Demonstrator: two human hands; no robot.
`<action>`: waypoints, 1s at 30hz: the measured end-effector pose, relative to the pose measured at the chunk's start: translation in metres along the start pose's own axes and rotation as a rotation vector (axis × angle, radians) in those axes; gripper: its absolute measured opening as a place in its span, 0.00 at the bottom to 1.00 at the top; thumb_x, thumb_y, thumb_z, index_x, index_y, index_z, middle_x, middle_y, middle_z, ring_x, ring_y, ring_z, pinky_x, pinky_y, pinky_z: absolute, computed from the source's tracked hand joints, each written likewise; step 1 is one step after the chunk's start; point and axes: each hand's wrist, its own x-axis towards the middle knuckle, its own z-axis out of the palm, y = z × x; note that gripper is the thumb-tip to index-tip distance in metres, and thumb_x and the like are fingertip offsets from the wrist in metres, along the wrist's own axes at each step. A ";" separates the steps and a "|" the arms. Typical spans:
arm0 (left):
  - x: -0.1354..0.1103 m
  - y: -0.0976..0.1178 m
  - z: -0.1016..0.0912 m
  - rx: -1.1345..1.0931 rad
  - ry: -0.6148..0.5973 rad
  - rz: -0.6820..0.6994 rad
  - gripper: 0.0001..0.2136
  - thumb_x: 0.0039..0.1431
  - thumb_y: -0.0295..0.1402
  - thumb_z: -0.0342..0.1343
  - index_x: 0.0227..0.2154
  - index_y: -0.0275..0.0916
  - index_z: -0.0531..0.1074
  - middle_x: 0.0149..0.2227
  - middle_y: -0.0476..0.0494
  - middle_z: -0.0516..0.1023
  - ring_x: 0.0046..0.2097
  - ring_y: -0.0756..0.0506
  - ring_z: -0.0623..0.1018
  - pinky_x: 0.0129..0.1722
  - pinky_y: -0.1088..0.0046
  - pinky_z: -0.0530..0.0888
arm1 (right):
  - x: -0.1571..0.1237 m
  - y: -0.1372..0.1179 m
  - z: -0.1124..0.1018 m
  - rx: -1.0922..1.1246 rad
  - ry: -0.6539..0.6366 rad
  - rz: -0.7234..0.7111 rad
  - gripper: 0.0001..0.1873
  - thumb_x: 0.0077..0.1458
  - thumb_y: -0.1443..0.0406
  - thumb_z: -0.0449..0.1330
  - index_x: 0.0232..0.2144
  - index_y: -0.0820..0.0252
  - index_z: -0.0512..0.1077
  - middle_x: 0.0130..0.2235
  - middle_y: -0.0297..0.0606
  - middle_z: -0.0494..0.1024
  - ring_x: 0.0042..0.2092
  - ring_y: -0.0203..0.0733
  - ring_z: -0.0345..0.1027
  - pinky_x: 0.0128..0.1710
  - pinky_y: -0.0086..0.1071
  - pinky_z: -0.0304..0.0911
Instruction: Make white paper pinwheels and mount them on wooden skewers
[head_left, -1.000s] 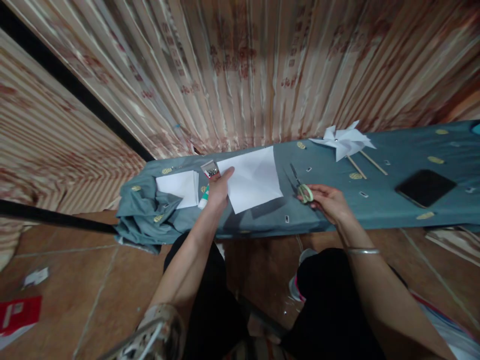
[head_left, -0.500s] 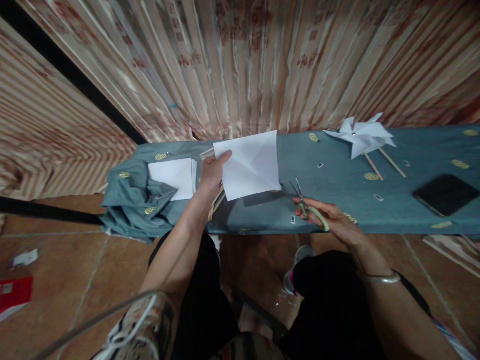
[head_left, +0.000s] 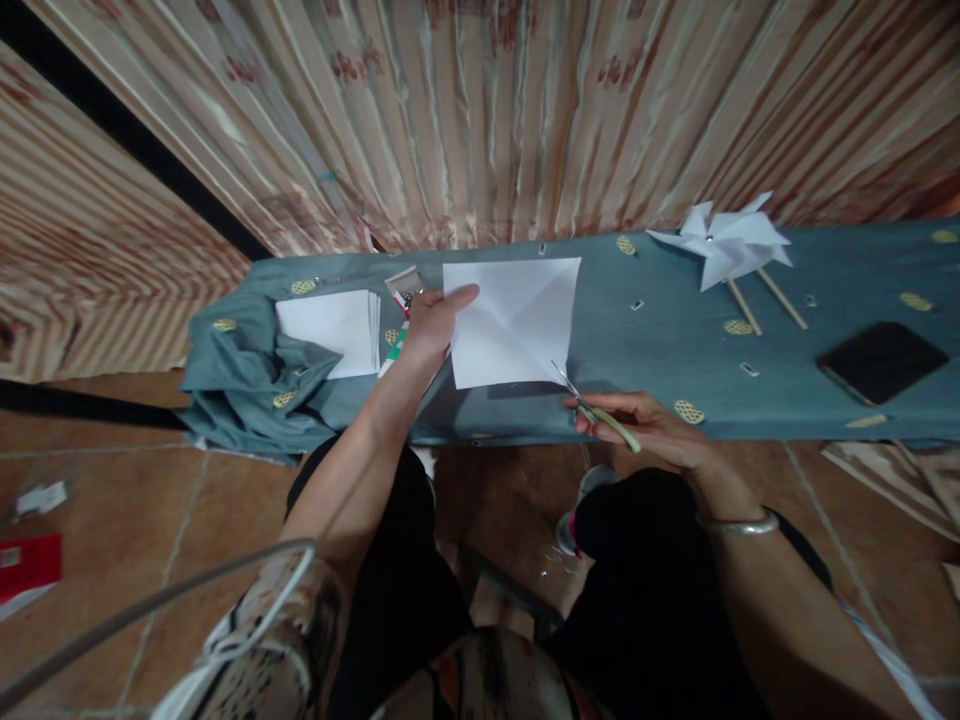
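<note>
My left hand (head_left: 436, 322) pinches the left edge of a square sheet of white paper (head_left: 510, 335), thumb on top. Diagonal creases cross the sheet, which is held over the cloth-covered surface. In my right hand (head_left: 637, 420) is a pair of scissors (head_left: 609, 425) with pale green handles. Their blades meet the sheet's lower right corner, one of them over the paper. A stack of white paper (head_left: 330, 330) lies left of my left hand. Just behind that hand is a small open box (head_left: 406, 285) with small items inside, partly hidden.
Paper pinwheels (head_left: 724, 243) on wooden sticks lie at the right, behind a dark phone-like object (head_left: 881, 362). The long surface wears a green-grey cloth (head_left: 652, 320), bunched at its left end. A pleated curtain (head_left: 480, 130) hangs behind. A cable (head_left: 161, 610) crosses the lower left.
The scissors have moved left and up, from apart to the paper's lower right corner, and their blades have closed somewhat. The sheet lies flatter. The view has shifted slightly.
</note>
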 end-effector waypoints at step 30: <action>0.000 -0.003 -0.004 0.007 -0.013 -0.002 0.12 0.41 0.29 0.71 0.31 0.34 0.79 0.31 0.39 0.82 0.46 0.30 0.81 0.40 0.57 0.80 | 0.001 0.001 0.003 0.020 0.012 0.065 0.32 0.40 0.51 0.73 0.47 0.59 0.80 0.30 0.36 0.79 0.31 0.37 0.69 0.31 0.32 0.66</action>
